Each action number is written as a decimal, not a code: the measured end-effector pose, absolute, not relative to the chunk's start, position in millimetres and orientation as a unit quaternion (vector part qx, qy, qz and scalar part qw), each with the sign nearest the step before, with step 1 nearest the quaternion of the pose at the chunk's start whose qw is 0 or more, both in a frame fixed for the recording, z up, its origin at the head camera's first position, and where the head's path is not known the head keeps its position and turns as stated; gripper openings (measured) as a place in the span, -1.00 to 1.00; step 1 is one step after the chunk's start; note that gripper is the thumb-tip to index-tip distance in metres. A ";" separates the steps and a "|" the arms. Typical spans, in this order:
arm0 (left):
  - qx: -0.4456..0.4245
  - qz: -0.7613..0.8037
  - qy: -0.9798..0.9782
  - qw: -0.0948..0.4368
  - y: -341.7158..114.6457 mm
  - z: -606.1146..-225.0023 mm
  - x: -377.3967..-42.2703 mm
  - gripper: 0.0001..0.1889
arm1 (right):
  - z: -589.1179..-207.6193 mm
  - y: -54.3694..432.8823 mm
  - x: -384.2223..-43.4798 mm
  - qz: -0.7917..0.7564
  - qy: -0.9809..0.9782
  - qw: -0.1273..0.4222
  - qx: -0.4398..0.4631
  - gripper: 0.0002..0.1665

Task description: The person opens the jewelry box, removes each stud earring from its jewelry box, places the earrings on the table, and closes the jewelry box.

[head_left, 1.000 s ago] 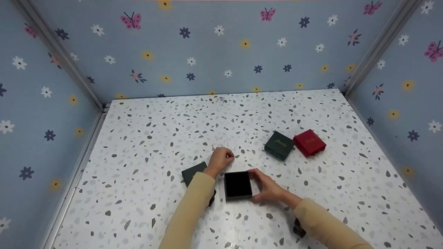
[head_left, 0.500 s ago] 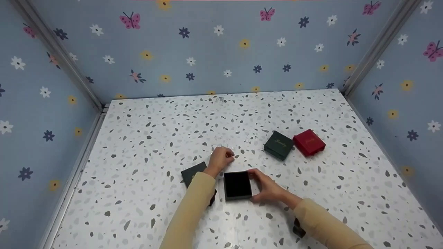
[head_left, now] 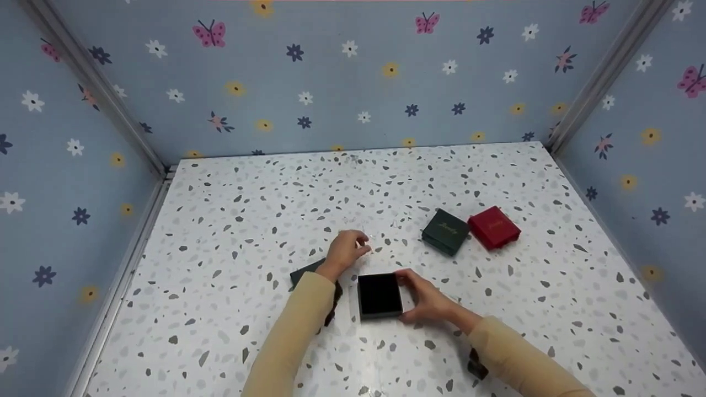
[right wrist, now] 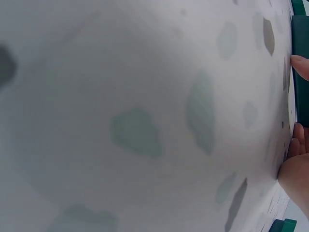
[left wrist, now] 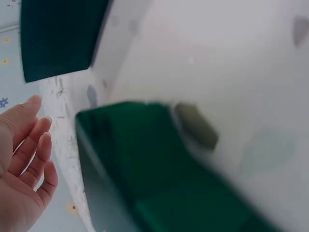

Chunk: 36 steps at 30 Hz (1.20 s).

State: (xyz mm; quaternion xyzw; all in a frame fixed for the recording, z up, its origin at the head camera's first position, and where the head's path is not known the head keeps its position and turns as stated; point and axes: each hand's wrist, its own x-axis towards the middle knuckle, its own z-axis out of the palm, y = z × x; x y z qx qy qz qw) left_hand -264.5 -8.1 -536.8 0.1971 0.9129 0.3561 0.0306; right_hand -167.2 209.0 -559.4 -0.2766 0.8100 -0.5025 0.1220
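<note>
My right hand (head_left: 422, 298) grips a lidless dark green jewelry box (head_left: 379, 296) with a black lining, thumb on the near side and fingers on the far side. In the right wrist view its green wall (right wrist: 301, 96) shows between thumb and fingers. My left hand (head_left: 346, 249) hovers beyond the box, slightly to its left. The left wrist view shows its fingers (left wrist: 36, 169) loosely bent and apart, with nothing visible between them. A green box lid (head_left: 306, 272) lies under my left forearm, which partly hides it; this lid (left wrist: 159, 169) looms blurred in the left wrist view.
A closed green jewelry box (head_left: 445, 231) and a red one (head_left: 495, 227) sit side by side at the right. Faint thin marks (head_left: 394, 224), too small to tell, show on the speckled table (head_left: 220, 220). Flowered blue walls (head_left: 342, 71) border the back and sides.
My left hand's fingertips have parted from a pinched pose, and the hand has shifted slightly away and to the left. Its forearm covers more of the lid. My right hand and the box stay put.
</note>
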 end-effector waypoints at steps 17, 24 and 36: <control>0.209 0.307 0.928 0.038 -31.2 -522.4 -254.4 -0.65 | -571.0 212.4 -171.2 -0.500 0.814 0.131 -0.264 0.02; 0.209 0.281 0.936 0.033 -47.8 -524.3 -243.7 -0.55 | -571.0 212.1 -171.6 -0.495 0.820 0.137 -0.252 0.02; 0.227 0.257 0.938 0.053 -69.4 -528.7 -226.5 -0.44 | -570.7 213.7 -171.2 -0.493 0.822 0.137 -0.249 0.04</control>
